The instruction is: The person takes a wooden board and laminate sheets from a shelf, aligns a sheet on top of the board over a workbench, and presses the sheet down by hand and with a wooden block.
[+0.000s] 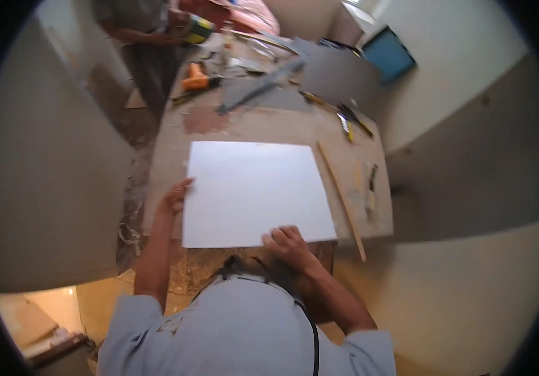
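Observation:
A flat white board [257, 194] lies over the near part of the worktable, its front edge close to my body. At its left edge my left hand [178, 193] is closed, thumb on top and the other fingers partly hidden beneath. My right hand [287, 241] grips the front edge right of the middle, fingers curled over the board. Just past the board's right edge rests a long thin wooden strip [343, 200], jutting over the table's near edge.
Pliers [345, 125] and a slim tool [371, 188] lie on the right. Farther back are an orange power drill [196, 78], a long grey metal strip [263, 84] and a dark grey sheet [335, 72]. Another person [150, 47] stands at the far left holding a can-like container [198, 29].

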### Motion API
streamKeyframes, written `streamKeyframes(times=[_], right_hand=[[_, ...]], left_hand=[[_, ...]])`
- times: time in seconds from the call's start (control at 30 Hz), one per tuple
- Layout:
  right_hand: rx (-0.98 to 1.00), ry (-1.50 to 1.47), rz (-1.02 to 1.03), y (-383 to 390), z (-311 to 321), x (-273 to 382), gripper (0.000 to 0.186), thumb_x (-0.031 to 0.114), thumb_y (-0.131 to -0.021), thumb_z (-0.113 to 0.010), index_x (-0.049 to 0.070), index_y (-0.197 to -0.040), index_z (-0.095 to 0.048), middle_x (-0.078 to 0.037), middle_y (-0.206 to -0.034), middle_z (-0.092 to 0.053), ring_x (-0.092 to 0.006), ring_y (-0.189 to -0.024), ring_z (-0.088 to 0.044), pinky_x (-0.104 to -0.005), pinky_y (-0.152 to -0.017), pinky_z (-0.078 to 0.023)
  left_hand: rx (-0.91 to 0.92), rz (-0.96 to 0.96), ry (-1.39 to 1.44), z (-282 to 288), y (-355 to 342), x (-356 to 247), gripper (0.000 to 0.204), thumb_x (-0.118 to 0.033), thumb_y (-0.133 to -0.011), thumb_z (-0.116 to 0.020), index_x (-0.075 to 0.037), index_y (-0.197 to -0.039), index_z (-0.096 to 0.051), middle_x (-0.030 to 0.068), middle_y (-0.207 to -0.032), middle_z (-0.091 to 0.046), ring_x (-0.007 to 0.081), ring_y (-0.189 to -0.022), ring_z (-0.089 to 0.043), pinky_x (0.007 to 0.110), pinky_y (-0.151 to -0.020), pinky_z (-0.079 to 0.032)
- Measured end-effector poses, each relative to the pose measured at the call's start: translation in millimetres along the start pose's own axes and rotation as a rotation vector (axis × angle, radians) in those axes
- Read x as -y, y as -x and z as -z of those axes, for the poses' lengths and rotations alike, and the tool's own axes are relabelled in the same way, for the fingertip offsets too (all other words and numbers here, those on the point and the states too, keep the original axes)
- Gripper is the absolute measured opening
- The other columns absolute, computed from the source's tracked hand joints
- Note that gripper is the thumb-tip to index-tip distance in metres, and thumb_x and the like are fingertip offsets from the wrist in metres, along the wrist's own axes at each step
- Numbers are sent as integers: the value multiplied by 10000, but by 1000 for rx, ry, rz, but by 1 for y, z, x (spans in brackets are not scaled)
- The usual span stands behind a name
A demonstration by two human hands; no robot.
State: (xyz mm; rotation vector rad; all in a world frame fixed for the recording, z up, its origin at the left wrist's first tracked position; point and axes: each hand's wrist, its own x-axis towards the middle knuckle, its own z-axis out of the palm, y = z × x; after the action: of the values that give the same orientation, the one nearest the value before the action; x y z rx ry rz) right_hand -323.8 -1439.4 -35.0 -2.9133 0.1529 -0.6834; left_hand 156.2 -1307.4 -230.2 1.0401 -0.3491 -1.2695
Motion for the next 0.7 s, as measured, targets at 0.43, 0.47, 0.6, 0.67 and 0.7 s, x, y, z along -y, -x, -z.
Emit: streamKeyframes(times=[0.43,0.47,0.6,0.67,0.7], right_hand=[[106,65,-141,36,-73,-14,250,151,-834,-636,162,-1081,-598,-58,-1083,-566,-226,-1015,-565,-396,-859,-456],[129,56,-151,38,-80,-13,246,155,-834,-634,163,-1078,-602,-60,-1079,-565,-227,-1014,-565,-399,-846,-455],[134,9,-112,40,-78,-7,260,167,-826,-641,158,-1085,-611,-61,-1072,-558,-230,-1009,-562,-402,-812,-451],[112,-28,-80,44,-77,-6,283,176,-820,-650,145,-1099,-612,-69,-1087,-554,-238,-1017,-559,-414,-818,-450],[168,-20,-136,49,-70,-5,304,176,-815,-653,139,-1114,-612,-77,-1088,-557,-248,-1022,-561,-419,-827,-452]], left_hand=[[-363,45,-570,-152,-22,-23,277,-97,-906,-647,61,-1132,-682,55,-896,-677,150,-756,-630,295,-634,-499],[-401,6,-637,-148,-23,-21,251,-100,-891,-656,60,-1079,-701,53,-876,-683,145,-751,-632,293,-642,-501],[-528,-34,-836,-132,-13,-6,227,-123,-838,-687,52,-975,-735,48,-826,-696,145,-737,-636,301,-661,-506],[-614,-33,-1027,-139,-27,5,173,-124,-788,-722,21,-879,-745,48,-703,-663,145,-630,-599,342,-565,-478],[-600,-57,-974,-141,-33,10,220,-152,-781,-732,22,-915,-738,84,-755,-681,183,-661,-622,362,-609,-504]])
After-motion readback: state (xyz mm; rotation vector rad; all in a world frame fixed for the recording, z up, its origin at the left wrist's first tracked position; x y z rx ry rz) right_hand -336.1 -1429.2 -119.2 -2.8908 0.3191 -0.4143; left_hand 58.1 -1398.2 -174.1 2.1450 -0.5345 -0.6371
